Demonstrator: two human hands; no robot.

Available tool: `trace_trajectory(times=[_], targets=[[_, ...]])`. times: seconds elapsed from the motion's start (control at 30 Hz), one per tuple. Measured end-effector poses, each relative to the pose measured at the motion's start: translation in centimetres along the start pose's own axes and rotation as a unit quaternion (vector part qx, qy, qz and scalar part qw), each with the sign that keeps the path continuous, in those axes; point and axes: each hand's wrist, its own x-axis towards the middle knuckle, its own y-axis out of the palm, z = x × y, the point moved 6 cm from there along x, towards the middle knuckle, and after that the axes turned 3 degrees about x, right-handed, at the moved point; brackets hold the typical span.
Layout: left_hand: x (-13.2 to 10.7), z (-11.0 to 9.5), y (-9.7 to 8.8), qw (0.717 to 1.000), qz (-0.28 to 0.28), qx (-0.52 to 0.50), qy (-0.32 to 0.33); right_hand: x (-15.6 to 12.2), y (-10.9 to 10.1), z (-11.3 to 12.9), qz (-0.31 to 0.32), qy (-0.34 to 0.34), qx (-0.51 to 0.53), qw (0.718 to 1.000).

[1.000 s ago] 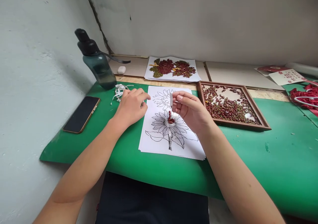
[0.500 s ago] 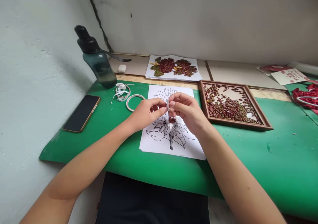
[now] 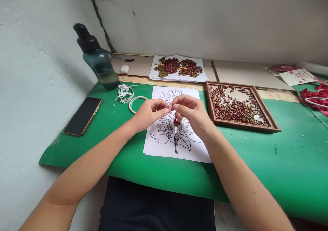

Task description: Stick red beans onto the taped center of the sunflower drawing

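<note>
While both hands meet over the middle of a printed flower sheet (image 3: pixel 176 145), they pinch one small white strip (image 3: pixel 170 105) between them. The left hand (image 3: pixel 150 113) closes thumb and forefinger on the strip's left end, with the other fingers curled. The right hand (image 3: pixel 192 113) pinches the other end the same way, so neither hand is open. This fingertip grip seems suited to so thin a piece, probably sticky tape, and keeps it off the palms. The strip hangs just above the sheet's lower flower, whose centre holds a few red beans (image 3: pixel 176 123). The sheet lies flat on a green mat (image 3: pixel 256 162) near the table's front edge, close under the hands. A tape ring (image 3: pixel 135 103) and white curls (image 3: pixel 123 92) lie just left of the sheet, near the left hand. A framed tray (image 3: pixel 241 106) of loose beans sits just right of the sheet. A phone (image 3: pixel 82 116) and bottle (image 3: pixel 98 62) stand near the table's left edge, apart from the sheet. A finished bean picture (image 3: pixel 178 68) lies by the back edge.
</note>
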Motion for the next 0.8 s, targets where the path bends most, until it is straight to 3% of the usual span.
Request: trace_trajectory(times=[0.23, 0.43, 0.63, 0.8], targets=[[0.0, 0.1, 0.0, 1.000, -0.001, 0.023, -0.006, -0.1, -0.1, 0.4, -0.017, -0.034, -0.083, 0.996], [-0.2, 0.4, 0.2, 0.999, 0.013, 0.046, -0.014, -0.3, -1.8, 1.4, -0.128, -0.112, -0.179, 0.969], [-0.1, 1.4, 0.6, 0.996, 0.028, 0.076, -0.042, 0.2, -1.0, 0.1, -0.025, -0.062, -0.166, 0.984], [-0.2, 1.6, 0.8, 0.994, 0.048, 0.091, -0.047, 0.2, -0.8, -0.4, 0.005, -0.027, -0.153, 0.988]])
